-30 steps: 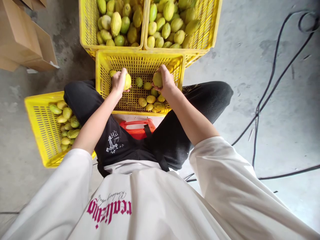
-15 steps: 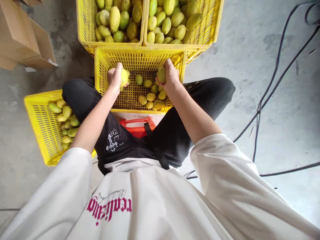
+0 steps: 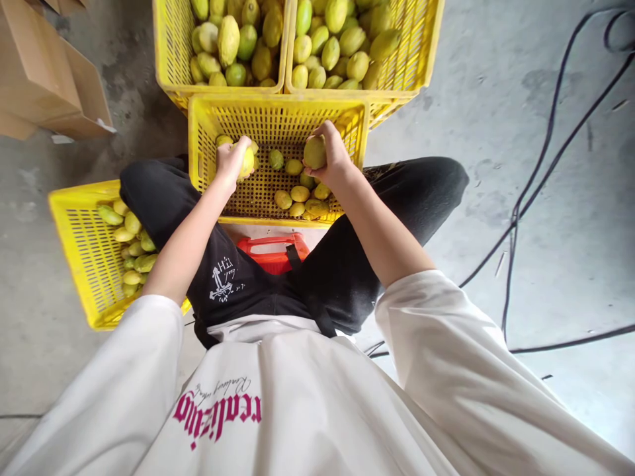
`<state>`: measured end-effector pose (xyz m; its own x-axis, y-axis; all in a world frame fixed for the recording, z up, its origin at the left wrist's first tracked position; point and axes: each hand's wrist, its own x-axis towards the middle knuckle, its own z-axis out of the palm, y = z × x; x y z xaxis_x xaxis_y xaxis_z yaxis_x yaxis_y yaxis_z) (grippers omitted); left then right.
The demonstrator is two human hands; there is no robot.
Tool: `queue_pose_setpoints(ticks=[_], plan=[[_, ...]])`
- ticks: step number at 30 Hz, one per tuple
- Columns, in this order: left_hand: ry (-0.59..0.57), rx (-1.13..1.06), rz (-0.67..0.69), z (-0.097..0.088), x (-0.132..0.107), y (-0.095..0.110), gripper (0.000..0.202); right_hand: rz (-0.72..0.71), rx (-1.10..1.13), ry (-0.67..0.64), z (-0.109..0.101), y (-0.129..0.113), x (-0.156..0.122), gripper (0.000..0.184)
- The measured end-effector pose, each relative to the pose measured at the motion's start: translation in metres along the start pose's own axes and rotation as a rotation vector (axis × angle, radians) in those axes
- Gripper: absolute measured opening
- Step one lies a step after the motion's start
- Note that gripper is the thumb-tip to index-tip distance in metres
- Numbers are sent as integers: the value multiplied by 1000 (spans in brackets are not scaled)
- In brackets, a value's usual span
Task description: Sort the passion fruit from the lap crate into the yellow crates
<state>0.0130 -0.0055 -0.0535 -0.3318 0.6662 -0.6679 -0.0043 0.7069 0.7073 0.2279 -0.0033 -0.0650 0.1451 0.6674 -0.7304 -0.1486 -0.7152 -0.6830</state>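
In the middle yellow crate (image 3: 278,221) between my knees, several yellow-green mangoes lie loose, mostly toward the right. My left hand (image 3: 229,160) is closed around a bright yellow mango (image 3: 246,164) at the crate's left side, close above other mangoes there. On the right side, my right hand (image 3: 337,156) grips a duller green-brown mango (image 3: 314,153) above the loose mangoes (image 3: 299,194). Its thumb lies over the top of the fruit, with fingers partly hidden underneath.
Two yellow crates (image 3: 286,59) filled with mangoes stand just beyond. Another yellow crate (image 3: 84,248) with mangoes is beside my left leg. Cardboard boxes (image 3: 40,73) sit at the upper left. Black cables (image 3: 516,215) cross the floor at right. A red plastic seat (image 3: 272,251) shows beneath me.
My left hand has lowered slightly toward me with the yellow mango. My right hand has turned and shifted a little left, so more of its mango shows.
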Motion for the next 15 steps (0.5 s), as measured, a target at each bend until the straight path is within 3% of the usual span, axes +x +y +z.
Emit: queue_pose_setpoints(ticks=[5, 10, 15], plan=[[22, 34, 50, -12, 8, -6, 68, 35, 93, -10, 5, 1, -2, 32], [30, -101, -36, -18, 12, -9, 65, 36, 132, 17, 12, -2, -9, 48], [98, -103, -23, -20, 8, -5, 61, 43, 64, 18, 13, 2, -5, 66]])
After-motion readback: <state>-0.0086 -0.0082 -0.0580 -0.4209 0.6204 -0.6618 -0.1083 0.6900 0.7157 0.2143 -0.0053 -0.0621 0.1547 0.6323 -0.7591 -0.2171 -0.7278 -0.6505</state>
